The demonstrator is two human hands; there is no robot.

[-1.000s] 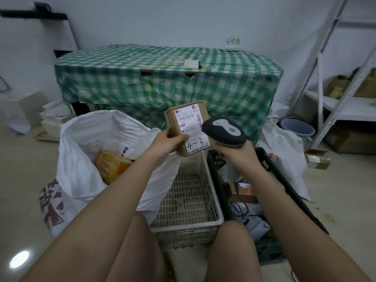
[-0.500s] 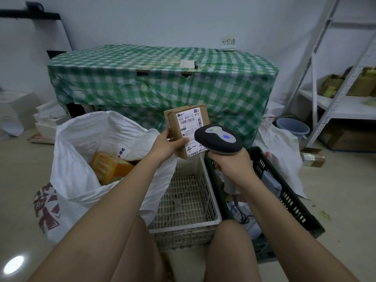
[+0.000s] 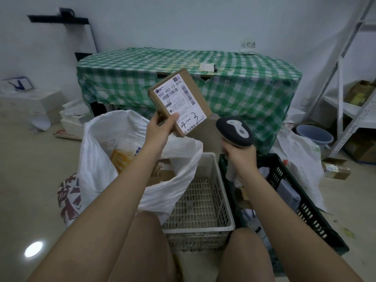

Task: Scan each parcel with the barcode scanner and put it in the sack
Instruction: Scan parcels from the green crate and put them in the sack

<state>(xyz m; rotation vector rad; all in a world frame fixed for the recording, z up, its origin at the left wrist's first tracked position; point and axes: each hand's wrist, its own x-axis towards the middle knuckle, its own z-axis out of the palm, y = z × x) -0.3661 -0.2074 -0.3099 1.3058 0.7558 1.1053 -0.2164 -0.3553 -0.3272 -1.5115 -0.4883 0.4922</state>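
Mid-job at a parcel sort. Open white sack (image 3: 114, 159) on the floor at left, already holding an orange parcel (image 3: 122, 159) and some brown cardboard. Empty white basket (image 3: 203, 200) in the middle; dark green crate (image 3: 295, 192) at right, more packages inside, by the look of it not yet scanned. Flat brown parcel (image 3: 183, 98), label up, tilted above the sack's mouth, pinched at its lower corner by the left hand (image 3: 160, 129). Barcode scanner (image 3: 235, 132) upright just beside it, right hand (image 3: 240, 155) wrapped round the handle. Drop into the sack not yet made.

Matt cardboard parcel (image 3: 184, 98) w/ paper label; woven plastic sack (image 3: 97, 159); glossy floor (image 3: 26, 180).
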